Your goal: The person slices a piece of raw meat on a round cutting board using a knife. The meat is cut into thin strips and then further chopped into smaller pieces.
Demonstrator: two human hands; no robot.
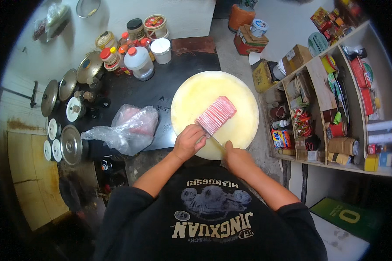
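Note:
A row of thin slices of red-and-white meat (216,113) lies on a round, pale yellow cutting board (189,93). At the near end of the slices, my left hand (192,140) rests with bent fingers over the meat and against the knife. My right hand (237,160) grips the knife, its handle mostly hidden in my fist. The narrow-looking knife blade (218,142) runs from that fist up to the near end of the meat. Left of the board, a clear plastic bag (134,125) with pinkish contents sits on the dark tabletop (170,76).
Lidded tubs and jars, among them a white bucket (161,51) and a red-capped plastic jug (139,63), stand at the back left. Metal pot lids (72,144) and dark bottles line the left side. At right stands a crowded wooden shelf (320,117), close beside the board.

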